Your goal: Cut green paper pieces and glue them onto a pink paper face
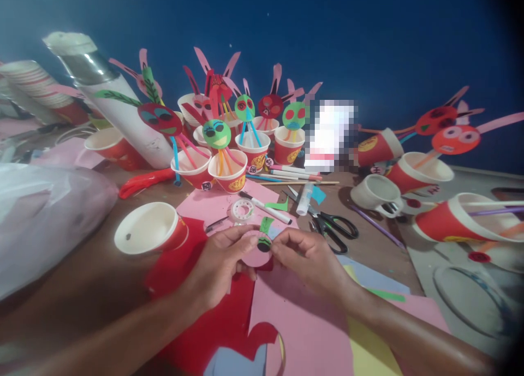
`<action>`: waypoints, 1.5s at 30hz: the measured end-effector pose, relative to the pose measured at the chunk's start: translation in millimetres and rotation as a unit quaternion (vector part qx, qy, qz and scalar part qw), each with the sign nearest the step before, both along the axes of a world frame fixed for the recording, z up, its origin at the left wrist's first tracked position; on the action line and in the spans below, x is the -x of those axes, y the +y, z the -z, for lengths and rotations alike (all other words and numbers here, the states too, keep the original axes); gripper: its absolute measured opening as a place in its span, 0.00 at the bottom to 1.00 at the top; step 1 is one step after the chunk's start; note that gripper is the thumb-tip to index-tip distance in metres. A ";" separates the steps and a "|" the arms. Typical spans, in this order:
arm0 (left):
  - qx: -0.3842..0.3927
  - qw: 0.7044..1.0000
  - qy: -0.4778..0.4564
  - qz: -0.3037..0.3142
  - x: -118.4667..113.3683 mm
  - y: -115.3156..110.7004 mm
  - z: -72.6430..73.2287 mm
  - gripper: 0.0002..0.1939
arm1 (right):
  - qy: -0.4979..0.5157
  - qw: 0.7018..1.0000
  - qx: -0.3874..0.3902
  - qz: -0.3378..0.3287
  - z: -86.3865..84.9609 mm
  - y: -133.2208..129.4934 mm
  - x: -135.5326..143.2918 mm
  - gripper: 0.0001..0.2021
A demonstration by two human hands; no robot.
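Observation:
Between my two hands is a round pink paper disc (254, 254) bearing a black oval and a green strip, like one eye of a face. My left hand (223, 261) grips its left edge, thumb on top and fingers beneath. At the disc's right edge my right hand (303, 253) pinches with thumb and forefinger; a small light-blue piece (275, 232) shows by those fingertips. A green paper leaf shape (266, 224) with dark marks stands up at the disc's top. Under the hands lie pink paper (298, 316) and red paper (213, 321).
Paper cups with paper faces, such as a green face (216, 134), line the back. Black-handled scissors (335, 226), a glue stick (304, 198), a marker (272, 209) and a tape roll (242, 210) lie just beyond my hands. A paper cup (149, 228) and plastic bag (49, 223) sit left.

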State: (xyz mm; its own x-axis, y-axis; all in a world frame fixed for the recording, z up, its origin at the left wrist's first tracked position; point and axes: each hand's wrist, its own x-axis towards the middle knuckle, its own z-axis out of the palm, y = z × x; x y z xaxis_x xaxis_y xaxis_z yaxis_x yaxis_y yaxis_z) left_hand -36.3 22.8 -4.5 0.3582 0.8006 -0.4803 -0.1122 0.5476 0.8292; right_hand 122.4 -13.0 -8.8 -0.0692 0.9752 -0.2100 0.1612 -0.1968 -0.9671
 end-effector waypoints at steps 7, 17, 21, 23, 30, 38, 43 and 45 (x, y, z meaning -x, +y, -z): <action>-0.010 0.997 -0.060 -0.039 7.3 8.0 -2.2 0.05 | -0.049 0.998 -0.045 -0.023 -4.7 8.4 -16.7 0.12; -0.040 0.991 -0.095 -0.087 15.7 21.4 -12.1 0.04 | -0.434 0.869 -0.181 -0.155 -12.0 27.5 -17.5 0.11; -0.037 0.990 -0.100 -0.089 14.8 20.5 -11.3 0.03 | -0.461 0.853 -0.188 -0.157 -5.2 35.7 -5.1 0.10; -0.033 0.991 -0.103 -0.083 14.9 20.7 -10.6 0.03 | -0.470 0.847 -0.188 -0.161 -1.6 38.0 -2.4 0.09; -0.019 0.993 -0.109 -0.050 14.4 22.1 -7.8 0.03 | -0.500 0.835 -0.172 -0.153 7.2 39.6 1.0 0.04; -0.017 0.993 -0.111 -0.041 13.0 20.5 -5.9 0.04 | -0.493 0.841 -0.167 -0.145 10.1 42.2 3.0 0.02; -0.023 0.992 -0.119 -0.035 13.9 18.6 -6.8 0.05 | -0.478 0.848 -0.175 -0.148 10.1 42.4 3.7 0.06; -0.015 0.992 -0.120 -0.043 13.8 18.0 -7.4 0.06 | -0.473 0.850 -0.180 -0.150 9.9 42.3 3.9 0.06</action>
